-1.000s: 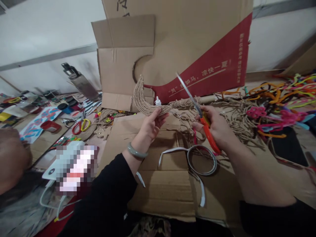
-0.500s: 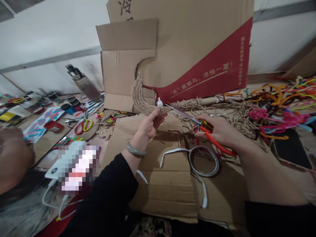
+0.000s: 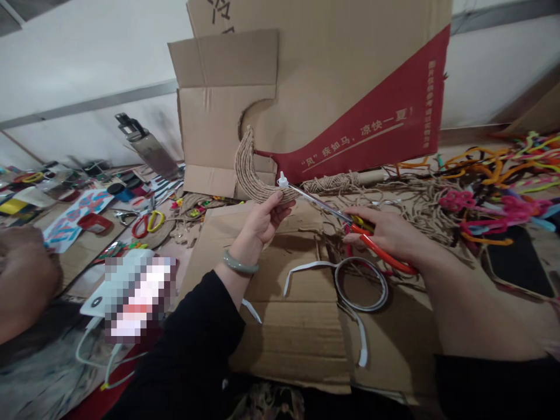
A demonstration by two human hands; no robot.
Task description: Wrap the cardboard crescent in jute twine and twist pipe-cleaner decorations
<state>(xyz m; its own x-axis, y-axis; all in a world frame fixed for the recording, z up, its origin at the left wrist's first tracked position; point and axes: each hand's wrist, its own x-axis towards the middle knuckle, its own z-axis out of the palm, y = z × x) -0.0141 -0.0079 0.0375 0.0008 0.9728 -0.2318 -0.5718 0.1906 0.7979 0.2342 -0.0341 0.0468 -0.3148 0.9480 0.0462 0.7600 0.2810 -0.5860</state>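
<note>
My left hand [image 3: 265, 224] pinches the lower right end of a crescent shape covered in rows of twine [image 3: 249, 169]. In my right hand [image 3: 385, 233] is a pair of scissors [image 3: 370, 242] with red and yellow handles. The scissor tips reach the crescent's right end, just beyond my left fingertips; whether the blades touch the twine I cannot make out. A white nozzle cap [image 3: 283, 181] shows right behind the crescent, the rest of what it belongs to being hidden. Below my hands lies a flat piece of cardboard [image 3: 301, 332].
A roll of tape [image 3: 384, 291] lies on the cardboard with its strip loose. Behind stands a big cardboard sheet [image 3: 359, 70]. Loose twine [image 3: 420, 204], pipe cleaners [image 3: 503, 169] and a phone [image 3: 518, 262] are on the right. Leftward are a bottle [image 3: 151, 146], a power bank [image 3: 116, 283] and another person's hand [image 3: 28, 280].
The scissor tips have shifted slightly left and down, closer to the end of the crescent. My left hand keeps its pinch, almost unmoved.
</note>
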